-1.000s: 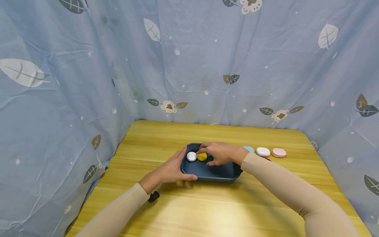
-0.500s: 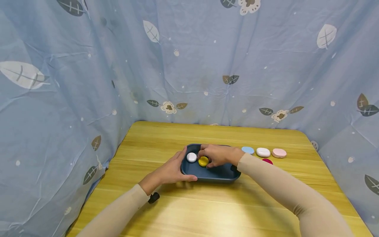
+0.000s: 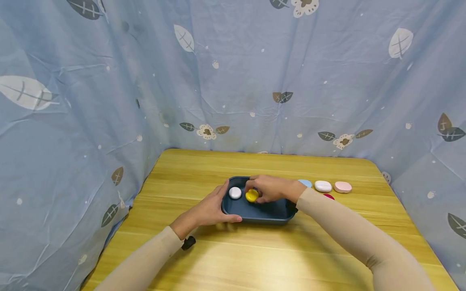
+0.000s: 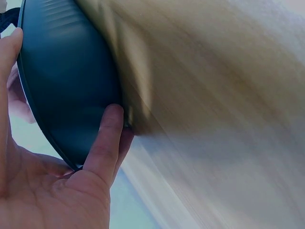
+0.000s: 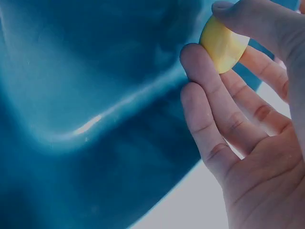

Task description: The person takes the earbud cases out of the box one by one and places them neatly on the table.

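A dark blue-grey rectangular tray (image 3: 269, 214) with rounded corners stands on the wooden table. My left hand (image 3: 209, 208) holds its left end, thumb along the front wall and fingers at the far side; in the left wrist view, fingers (image 4: 107, 138) press the outer wall. Inside the tray, my right hand (image 3: 273, 189) pinches a small, shiny yellow rounded disc (image 3: 252, 196) between thumb and fingertips. The right wrist view shows the yellow disc edge-on. Left of it, a white rounded disc (image 3: 235, 193) lies on the tray floor.
Right of the tray lie a light blue oval piece (image 3: 305, 183), a white oval case (image 3: 323, 186), a pink oval piece (image 3: 343, 187) and a partly hidden red piece (image 3: 329, 196). A small black object (image 3: 188, 243) shows at my left wrist. Patterned curtains (image 3: 251, 81) surround the table (image 3: 247, 258).
My right hand has taken the yellow disc between thumb and fingers, and the disc has shifted slightly right, away from the white one. My left hand has stayed on the tray.
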Motion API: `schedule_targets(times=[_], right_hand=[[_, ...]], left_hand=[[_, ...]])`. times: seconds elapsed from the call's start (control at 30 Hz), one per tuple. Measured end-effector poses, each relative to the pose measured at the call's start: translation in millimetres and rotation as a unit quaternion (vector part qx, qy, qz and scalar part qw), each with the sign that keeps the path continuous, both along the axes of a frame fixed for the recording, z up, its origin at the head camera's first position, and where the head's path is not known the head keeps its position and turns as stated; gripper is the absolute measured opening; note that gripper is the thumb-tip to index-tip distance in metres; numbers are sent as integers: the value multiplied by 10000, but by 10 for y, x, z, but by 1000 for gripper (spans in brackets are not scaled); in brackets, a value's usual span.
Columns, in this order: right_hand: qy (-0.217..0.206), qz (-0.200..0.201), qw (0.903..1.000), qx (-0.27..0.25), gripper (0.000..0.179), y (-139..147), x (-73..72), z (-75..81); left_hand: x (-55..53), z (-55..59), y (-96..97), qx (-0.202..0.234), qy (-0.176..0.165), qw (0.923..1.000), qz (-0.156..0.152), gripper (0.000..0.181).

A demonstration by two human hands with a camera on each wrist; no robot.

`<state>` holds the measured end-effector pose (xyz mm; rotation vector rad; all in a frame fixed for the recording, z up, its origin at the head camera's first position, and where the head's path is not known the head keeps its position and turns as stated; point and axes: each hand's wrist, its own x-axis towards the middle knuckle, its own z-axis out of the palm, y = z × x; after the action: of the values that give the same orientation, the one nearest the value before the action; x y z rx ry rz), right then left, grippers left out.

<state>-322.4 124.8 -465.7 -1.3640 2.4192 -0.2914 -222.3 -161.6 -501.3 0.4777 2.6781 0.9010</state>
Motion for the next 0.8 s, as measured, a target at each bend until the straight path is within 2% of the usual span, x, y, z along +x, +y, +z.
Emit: schedule_targets(times=[0.37,0.57,0.8], right_hand=[[345,-268,9976,-542,43,366,79,243],[327,-516,9938,-931,42,674,109,286],[235,-1041,9873,-1181,41,1152,168,299]], left_hand=[[-6,0,-4,-45,44,10000,-27,145],[-5,2,-2,-67,90,9999,-47,145],[1,0,-8,-35,126,9999,-93,144]])
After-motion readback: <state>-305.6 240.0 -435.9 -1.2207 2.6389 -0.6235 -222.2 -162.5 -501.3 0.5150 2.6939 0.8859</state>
